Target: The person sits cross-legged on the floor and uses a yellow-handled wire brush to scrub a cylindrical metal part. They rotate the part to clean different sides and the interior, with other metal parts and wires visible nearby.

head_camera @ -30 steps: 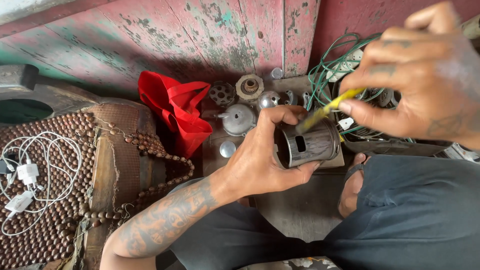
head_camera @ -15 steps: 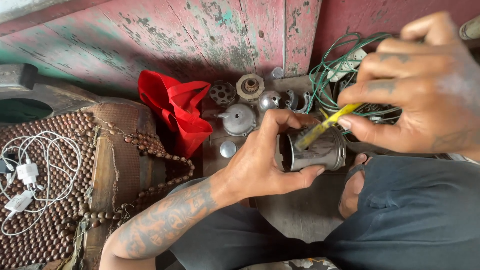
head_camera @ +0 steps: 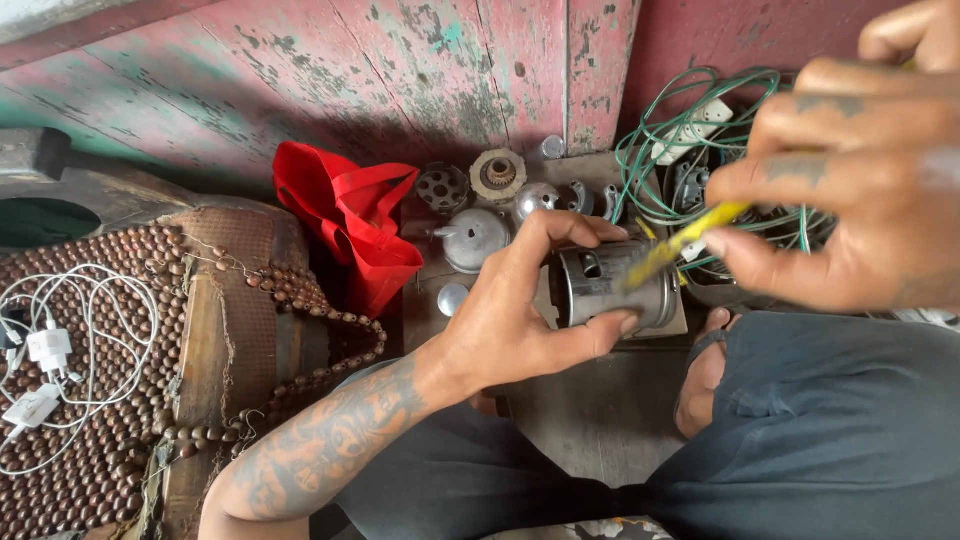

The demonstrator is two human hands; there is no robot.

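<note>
Left forearm, tattooed, reaching up from the lower left, wrist bent so the left hand (head_camera: 510,310) wraps round a metal cylinder (head_camera: 610,285) – thumb under its lower edge, fingers curled over the top. Closed firmly on it, holding it on its side above a flat board, just in front of the knees in dark grey trousers (head_camera: 800,430). Right hand (head_camera: 850,190) coming in from the upper right, close to the camera and large in view, fingers pinched together on a thin yellow tool (head_camera: 685,240) whose tip slants down onto the cylinder's upper face.

Hard to tell: the tool's upper end, covered by the gripping fingers and blurred; the exact spot where its tip meets the metal. Right wrist cut off by the frame edge. Cylinder's far end hidden behind the left fingers.

Around: small round metal parts (head_camera: 475,235) clustered just beyond the cylinder, a folded red cloth bag (head_camera: 350,225) to their left, a tangle of green wire (head_camera: 690,140) behind the right hand. Further left – a brown beaded seat cover (head_camera: 130,400) with a white charger and cable (head_camera: 50,350) lying on it. Worn red-painted boards (head_camera: 300,70) along the back.
</note>
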